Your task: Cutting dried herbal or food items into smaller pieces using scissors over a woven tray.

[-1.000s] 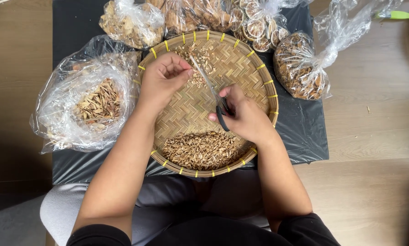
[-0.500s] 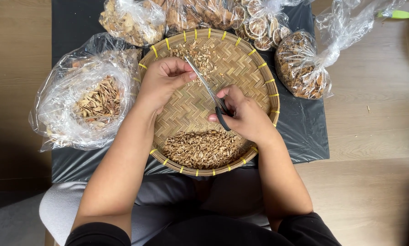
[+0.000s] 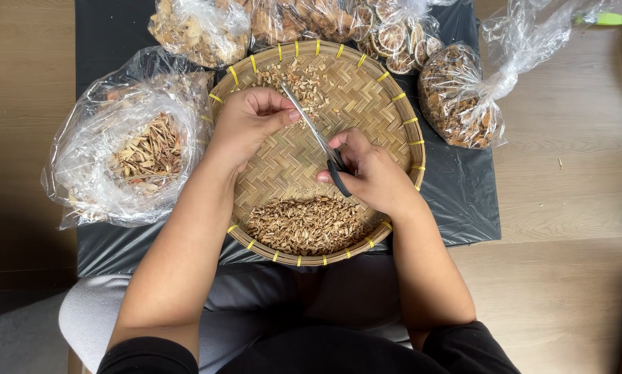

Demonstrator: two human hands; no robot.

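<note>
While the wooden floor (image 3: 560, 208) and a black sheet (image 3: 463, 201) form the base, the work sits on a round woven bamboo tray (image 3: 394, 104) with yellow rim bindings, resting over the person's lap. Clear plastic bags ring the tray: a large open bag of pale dried strips (image 3: 144, 149) to its left, a bag of brown dried pieces (image 3: 460, 97) to its right, a bag of dried citrus slices (image 3: 394, 34) and other dried material along the far edge.

On the tray, a heap of cut brown pieces (image 3: 304, 225) lies at the near rim, and a looser scatter of lighter cuttings (image 3: 300, 83) lies at the far side.

The right hand (image 3: 373, 173) has its fingers closed through the black handles of the scissors (image 3: 318, 138); the blades point up and left, toward the left hand. Whether the blades are parted cannot be told.

The left hand (image 3: 245, 125) is curled, fingers pinched together at the blade tips, apparently on a small piece that is hidden by the fingers.

For clean cutting, judged from this layout: keep the pinching fingertips clear of the blade line, hold the piece over the tray so cuttings fall inside the rim, and feed in short, even advances.
</note>
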